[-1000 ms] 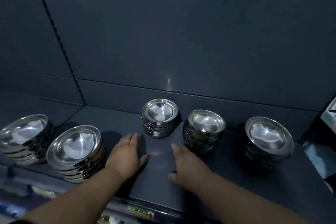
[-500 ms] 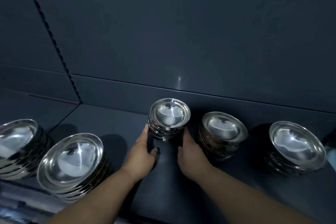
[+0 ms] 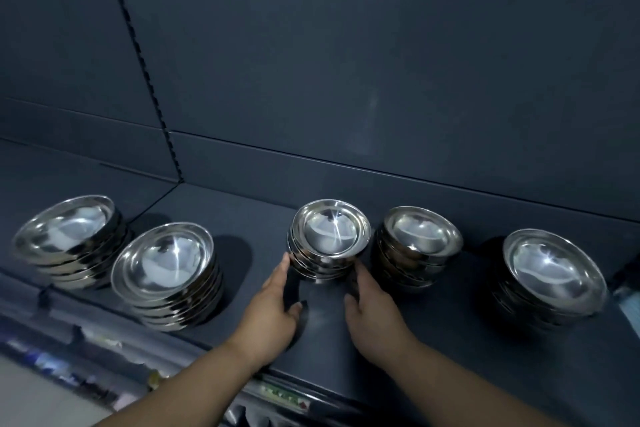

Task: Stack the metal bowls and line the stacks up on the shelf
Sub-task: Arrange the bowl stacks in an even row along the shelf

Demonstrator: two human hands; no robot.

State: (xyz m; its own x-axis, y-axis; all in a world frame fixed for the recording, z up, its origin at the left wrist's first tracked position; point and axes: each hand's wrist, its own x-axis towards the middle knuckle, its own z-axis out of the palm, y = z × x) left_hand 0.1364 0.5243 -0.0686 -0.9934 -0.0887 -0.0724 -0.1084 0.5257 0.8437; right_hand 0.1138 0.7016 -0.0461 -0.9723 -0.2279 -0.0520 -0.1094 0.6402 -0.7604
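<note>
**Shelf**, dark, carrying five stacks of metal bowls in a rough row.

1. **Far-left stack**: tilted, on the neighbouring bay. Untouched.
2. **Second stack**: near the front edge, rims fanned unevenly. Risk: a knock from the left forearm could spill it forward.
3. **Left hand**: released, fingers straight against the middle stack's left flank, grasping nothing.
4. **Middle stack**: stands towards the back, between both hands. Risk: bowls sit slightly off-centre, so uneven pressing could shear the upper ones off or tip the pile.
5. **Right hand**: released, fingers straight along the stack's right flank.
6. **Fourth stack**: just beside the middle one. Risk: sliding rightward would strike it.
7. **Far-right stack**: well apart, leaning.

Change: a second ago both hands lay flat on the shelf, short of the middle stack. They now bracket it. The stack's place looks unchanged.
</note>
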